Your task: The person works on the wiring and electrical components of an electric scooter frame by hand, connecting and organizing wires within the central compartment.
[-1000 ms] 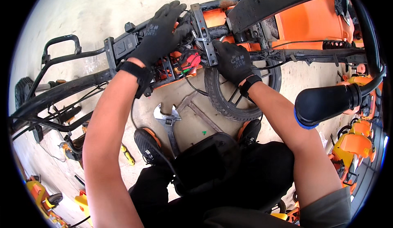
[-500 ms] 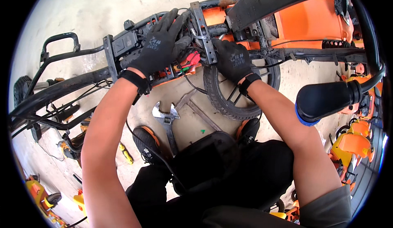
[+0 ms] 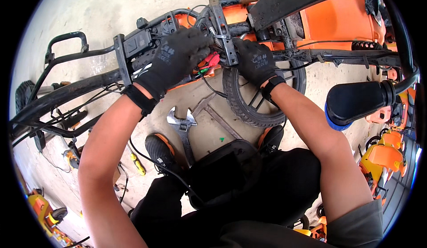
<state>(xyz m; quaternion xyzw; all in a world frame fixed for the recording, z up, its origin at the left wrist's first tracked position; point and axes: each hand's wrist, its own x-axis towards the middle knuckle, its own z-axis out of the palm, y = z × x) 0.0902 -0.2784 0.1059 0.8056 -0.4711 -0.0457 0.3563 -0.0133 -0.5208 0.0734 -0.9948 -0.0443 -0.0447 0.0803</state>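
A bike-like black metal frame (image 3: 102, 79) with orange panels lies across the far side in front of me. My left hand (image 3: 180, 54), in a black glove, is bent over the wiring in it, fingers curled toward an upright drilled metal bracket (image 3: 223, 33). What those fingers hold is hidden. On the bracket's right side is my right hand (image 3: 255, 63), also gloved, its fingers closed beside the metal; their tips and anything in them are out of sight. Red connectors (image 3: 211, 60) with coloured wires hang just below my left fingers. A black control box (image 3: 137, 44) sits left of them.
A tyred wheel (image 3: 242, 107) stands below the bracket. On the floor between my shoes lie an adjustable wrench (image 3: 183, 130) and a hammer (image 3: 218, 114). A yellow-handled screwdriver (image 3: 138, 164) lies left. A black mirror-like part (image 3: 360, 103) juts in at right. Orange vehicles (image 3: 387, 152) stand beyond.
My left hand has gone from outstretched fingers to curled ones and shifted slightly down and right, uncovering cables above. My right hand stays at the bracket, nearly unmoved.
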